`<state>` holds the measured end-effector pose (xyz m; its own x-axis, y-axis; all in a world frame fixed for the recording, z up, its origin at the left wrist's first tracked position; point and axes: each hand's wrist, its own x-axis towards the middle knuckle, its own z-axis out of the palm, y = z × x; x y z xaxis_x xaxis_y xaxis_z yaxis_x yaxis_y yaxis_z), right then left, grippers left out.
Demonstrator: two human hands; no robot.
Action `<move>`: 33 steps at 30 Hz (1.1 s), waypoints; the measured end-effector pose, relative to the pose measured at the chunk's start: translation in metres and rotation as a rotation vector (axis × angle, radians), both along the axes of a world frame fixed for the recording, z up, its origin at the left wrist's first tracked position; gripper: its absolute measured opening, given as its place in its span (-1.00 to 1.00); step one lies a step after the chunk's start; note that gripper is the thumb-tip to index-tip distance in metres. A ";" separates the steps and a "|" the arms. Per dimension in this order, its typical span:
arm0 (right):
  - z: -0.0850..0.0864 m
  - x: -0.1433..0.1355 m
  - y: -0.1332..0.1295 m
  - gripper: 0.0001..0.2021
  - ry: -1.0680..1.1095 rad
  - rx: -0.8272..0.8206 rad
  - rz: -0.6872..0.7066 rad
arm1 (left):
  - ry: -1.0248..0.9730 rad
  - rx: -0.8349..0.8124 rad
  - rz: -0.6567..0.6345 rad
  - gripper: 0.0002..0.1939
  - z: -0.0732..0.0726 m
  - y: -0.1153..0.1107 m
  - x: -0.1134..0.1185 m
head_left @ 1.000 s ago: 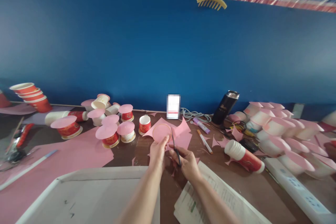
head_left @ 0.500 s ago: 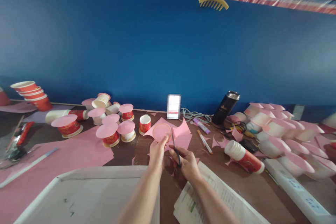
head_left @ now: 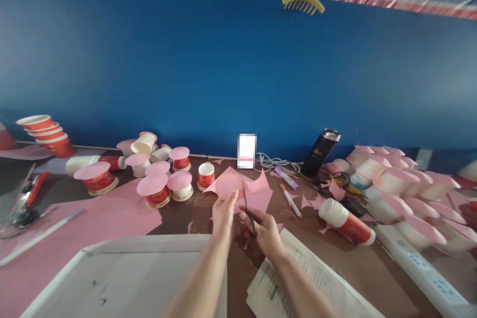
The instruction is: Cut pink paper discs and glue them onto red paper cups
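Note:
Pinched in my left hand (head_left: 224,213) is a piece of pink paper (head_left: 228,188) with a round outline drawn on it. My right hand (head_left: 264,231) is closed round the handles of a pair of scissors (head_left: 245,199). The blades reach up along the right side of the drawn circle. Beyond the scissors, a curved pointed part of the pink sheet (head_left: 259,186) spreads to the right. Just behind my left hand stands a red and white paper cup (head_left: 206,176).
Left are several cups topped with pink discs (head_left: 152,185) and a white box lid (head_left: 149,278). Right are a marker (head_left: 290,201), a black thermos (head_left: 321,153), stacked paper cups (head_left: 346,222), many pink-topped cups (head_left: 402,181), a power strip (head_left: 421,268) and printed papers (head_left: 309,278).
The pink paper and scissors have shifted very slightly in my hands. Everything else stays as it was.

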<state>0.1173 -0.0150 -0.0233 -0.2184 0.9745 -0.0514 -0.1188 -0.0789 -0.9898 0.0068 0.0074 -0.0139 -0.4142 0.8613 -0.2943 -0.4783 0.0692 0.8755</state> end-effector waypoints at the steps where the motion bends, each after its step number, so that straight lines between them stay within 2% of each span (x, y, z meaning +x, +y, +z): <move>1: -0.001 0.000 0.000 -0.45 0.009 -0.008 0.001 | -0.003 -0.003 -0.003 -0.59 0.001 0.000 0.000; 6: -0.002 0.001 0.000 -0.45 0.025 -0.024 0.005 | 0.011 -0.010 -0.017 -0.62 0.005 -0.002 0.001; 17: 0.006 0.004 -0.001 -0.47 0.021 0.000 0.002 | 0.000 0.011 -0.024 -0.61 0.008 -0.005 0.004; 24: 0.007 0.003 -0.002 -0.48 0.013 0.029 -0.002 | 0.024 0.008 -0.036 -0.59 0.003 -0.002 0.002; 33: 0.008 0.004 -0.001 -0.53 -0.004 0.039 0.002 | 0.014 0.023 -0.043 -0.57 -0.012 0.004 -0.001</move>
<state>0.1209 -0.0157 -0.0149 -0.2199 0.9754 -0.0144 -0.1148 -0.0406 -0.9926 0.0059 0.0117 -0.0256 -0.3810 0.8847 -0.2686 -0.4626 0.0691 0.8839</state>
